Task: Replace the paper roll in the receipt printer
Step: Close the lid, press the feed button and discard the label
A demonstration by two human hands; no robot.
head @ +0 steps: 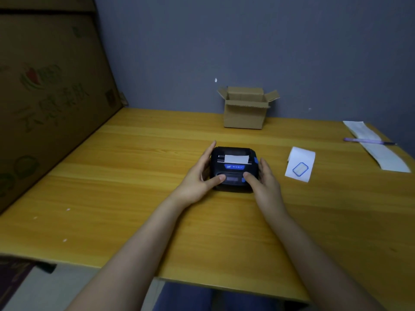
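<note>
A small black receipt printer (233,166) with blue trim sits on the wooden table (134,198), lid closed, a short strip of white paper sticking out of its slot. My left hand (202,176) cups its left side with the thumb on the front panel. My right hand (263,179) holds the right side, thumb on the front too. A white paper roll (299,163) with a blue core lies on its side to the right of the printer, apart from both hands.
A small open cardboard box (246,108) stands behind the printer at the wall. A long strip of receipt paper (377,147) and a purple pen (368,140) lie at the far right. A large cardboard box (45,97) walls off the left side.
</note>
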